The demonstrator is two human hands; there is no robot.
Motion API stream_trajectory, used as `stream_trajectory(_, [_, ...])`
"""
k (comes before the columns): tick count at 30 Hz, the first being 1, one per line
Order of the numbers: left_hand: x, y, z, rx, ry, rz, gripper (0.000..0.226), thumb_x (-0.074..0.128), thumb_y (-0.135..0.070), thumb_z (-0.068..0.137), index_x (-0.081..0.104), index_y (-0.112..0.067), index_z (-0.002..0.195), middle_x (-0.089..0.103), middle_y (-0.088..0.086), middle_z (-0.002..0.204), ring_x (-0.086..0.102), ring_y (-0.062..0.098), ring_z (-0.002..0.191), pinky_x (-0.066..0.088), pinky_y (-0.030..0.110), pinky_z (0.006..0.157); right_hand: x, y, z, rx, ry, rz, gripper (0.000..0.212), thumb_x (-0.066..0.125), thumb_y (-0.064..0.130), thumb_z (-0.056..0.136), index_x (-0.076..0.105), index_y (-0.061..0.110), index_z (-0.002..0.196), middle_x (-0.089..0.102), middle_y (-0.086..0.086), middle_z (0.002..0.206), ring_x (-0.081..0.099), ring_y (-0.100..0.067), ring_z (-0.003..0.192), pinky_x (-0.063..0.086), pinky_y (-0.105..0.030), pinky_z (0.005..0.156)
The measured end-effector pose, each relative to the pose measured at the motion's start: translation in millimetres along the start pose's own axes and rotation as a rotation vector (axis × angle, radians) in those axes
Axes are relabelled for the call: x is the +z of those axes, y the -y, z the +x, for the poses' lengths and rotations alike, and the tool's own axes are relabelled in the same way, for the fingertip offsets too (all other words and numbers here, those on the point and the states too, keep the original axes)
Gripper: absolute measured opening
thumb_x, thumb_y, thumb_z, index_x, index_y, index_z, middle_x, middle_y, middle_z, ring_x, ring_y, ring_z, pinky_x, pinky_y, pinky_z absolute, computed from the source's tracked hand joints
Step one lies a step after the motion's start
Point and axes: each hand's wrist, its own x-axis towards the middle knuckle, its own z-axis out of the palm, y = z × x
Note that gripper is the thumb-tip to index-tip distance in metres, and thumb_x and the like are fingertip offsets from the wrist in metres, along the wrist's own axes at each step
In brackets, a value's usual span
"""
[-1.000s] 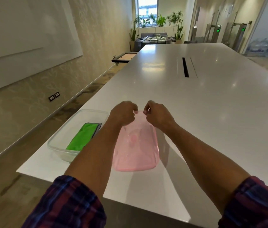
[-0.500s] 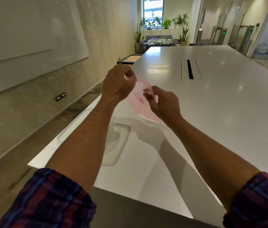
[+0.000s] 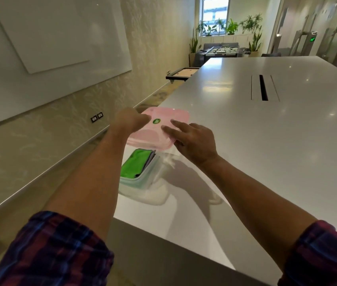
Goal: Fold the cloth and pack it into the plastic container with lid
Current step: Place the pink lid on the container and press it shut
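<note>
A folded green cloth [image 3: 135, 165] lies inside the clear plastic container [image 3: 142, 182] at the table's near left corner. A pink translucent lid [image 3: 163, 129] with a green sticker hovers tilted over the container's far half. My left hand [image 3: 129, 121] grips the lid's left edge. My right hand [image 3: 192, 141] holds its right edge, fingers spread across the top. The container's far end is hidden under the lid.
The large white table [image 3: 266, 141] stretches ahead, with a cable slot [image 3: 263, 87] in its middle. The left table edge runs close beside the container, and the floor lies below. A whiteboard [image 3: 49, 38] hangs on the left wall.
Both hands lifted the pink lid off the table, turned it over in the air, and brought it left over the container holding the green cloth.
</note>
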Motion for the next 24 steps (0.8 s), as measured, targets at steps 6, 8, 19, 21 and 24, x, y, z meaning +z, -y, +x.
stream_trajectory(6, [4, 36, 1, -0.033, -0.026, 0.058, 0.043, 0.046, -0.026, 0.098, 0.066, 0.009, 0.113, 0.066, 0.029, 0.119, 0.062, 0.043, 0.109, 0.044, 0.039, 0.079, 18, 14, -3, -0.155, 0.076, 0.103, 0.033, 0.070, 0.030, 0.088, 0.076, 0.024, 0.120, 0.076, -0.007, 0.117, 0.076, -0.032, 0.076, 0.059, -0.034, 0.058])
stream_trajectory(8, [3, 50, -1, -0.029, -0.079, 0.053, 0.038, 0.050, -0.023, 0.098, 0.068, 0.011, 0.101, 0.069, 0.030, 0.108, 0.064, 0.044, 0.103, 0.045, 0.038, 0.077, 24, 16, -3, -0.235, 0.122, 0.108, 0.036, 0.076, 0.031, 0.085, 0.075, 0.023, 0.120, 0.076, -0.008, 0.116, 0.076, -0.031, 0.077, 0.058, -0.034, 0.059])
stream_trajectory(19, [13, 102, -1, -0.094, -0.106, -0.056, 0.028, 0.057, -0.014, 0.093, 0.073, 0.002, 0.076, 0.074, 0.017, 0.081, 0.064, 0.029, 0.070, 0.041, 0.028, 0.051, 51, 28, 9, -0.420, 0.237, 0.259, 0.042, 0.073, 0.040, 0.091, 0.072, 0.014, 0.125, 0.074, -0.016, 0.118, 0.075, -0.034, 0.087, 0.058, -0.035, 0.067])
stream_trajectory(21, [15, 108, 3, -0.097, -0.105, -0.074, 0.029, 0.057, -0.015, 0.092, 0.073, 0.001, 0.075, 0.076, 0.017, 0.084, 0.068, 0.031, 0.074, 0.043, 0.029, 0.054, 55, 28, 9, -0.433, 0.231, 0.286, 0.043, 0.071, 0.041, 0.092, 0.072, 0.014, 0.125, 0.074, -0.016, 0.118, 0.073, -0.033, 0.087, 0.056, -0.033, 0.069])
stream_trajectory(24, [19, 116, 8, -0.120, -0.090, -0.114, 0.033, 0.061, -0.026, 0.094, 0.076, -0.001, 0.079, 0.074, 0.014, 0.080, 0.071, 0.030, 0.079, 0.050, 0.033, 0.060, 63, 29, 6, -0.473, 0.212, 0.290, 0.040, 0.069, 0.039, 0.094, 0.072, 0.013, 0.124, 0.074, -0.017, 0.116, 0.073, -0.033, 0.086, 0.055, -0.033, 0.069])
